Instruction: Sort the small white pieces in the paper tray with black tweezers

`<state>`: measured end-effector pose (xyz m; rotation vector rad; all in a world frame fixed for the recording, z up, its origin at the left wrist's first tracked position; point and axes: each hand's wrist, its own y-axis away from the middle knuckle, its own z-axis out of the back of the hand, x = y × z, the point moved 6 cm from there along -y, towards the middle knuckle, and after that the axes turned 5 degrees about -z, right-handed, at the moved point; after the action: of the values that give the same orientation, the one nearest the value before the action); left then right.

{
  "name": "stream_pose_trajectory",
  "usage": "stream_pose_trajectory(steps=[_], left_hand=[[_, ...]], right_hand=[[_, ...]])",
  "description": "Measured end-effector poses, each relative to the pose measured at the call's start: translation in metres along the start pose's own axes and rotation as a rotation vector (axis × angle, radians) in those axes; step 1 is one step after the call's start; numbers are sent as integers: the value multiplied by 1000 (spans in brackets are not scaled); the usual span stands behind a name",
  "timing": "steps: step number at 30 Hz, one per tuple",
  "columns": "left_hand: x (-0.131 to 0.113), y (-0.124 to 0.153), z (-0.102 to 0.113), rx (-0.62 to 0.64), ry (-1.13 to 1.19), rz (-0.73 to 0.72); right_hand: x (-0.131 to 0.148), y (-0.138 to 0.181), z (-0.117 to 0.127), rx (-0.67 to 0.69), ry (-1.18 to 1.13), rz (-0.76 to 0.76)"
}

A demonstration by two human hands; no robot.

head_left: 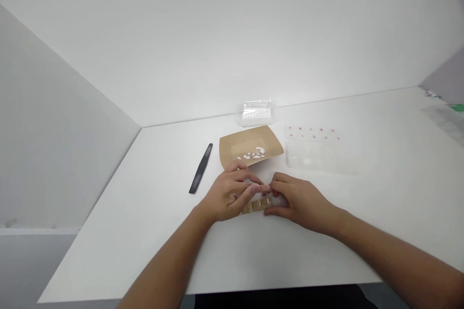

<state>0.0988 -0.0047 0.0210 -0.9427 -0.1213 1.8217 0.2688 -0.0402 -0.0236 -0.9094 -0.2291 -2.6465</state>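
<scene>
My left hand point(234, 193) reaches over a small strip point(256, 205) that is tan with clear, shiny raised cells. Its thumb and index finger come together at the tips, close to the fingers of my right hand; anything between them is too small to make out. My right hand point(299, 202) grips the right end of the strip, thumb at the near edge and curled fingers at the far side. Just beyond the hands is a tan paper tray point(250, 136) with small white pieces point(258, 152) scattered in it. My left fingers partly cover the tray's near edge.
A slim black tapered tool point(200, 169) lies left of the tray. Behind the tray stands a clear plastic container point(256, 113) against the wall. On the right is a translucent compartment case point(315, 152) with red marks on its raised lid. Clear plastic point(445, 118) lies at far right.
</scene>
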Motion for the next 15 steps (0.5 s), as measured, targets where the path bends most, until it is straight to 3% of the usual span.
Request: stream_pose_trajectory(steps=[9, 15], left_hand=[[-7, 2, 23, -212, -224, -207], [-3, 9, 36, -403, -402, -215]], right_hand=[[4, -5, 10, -47, 96, 88], [-8, 13, 54, -331, 82, 39]])
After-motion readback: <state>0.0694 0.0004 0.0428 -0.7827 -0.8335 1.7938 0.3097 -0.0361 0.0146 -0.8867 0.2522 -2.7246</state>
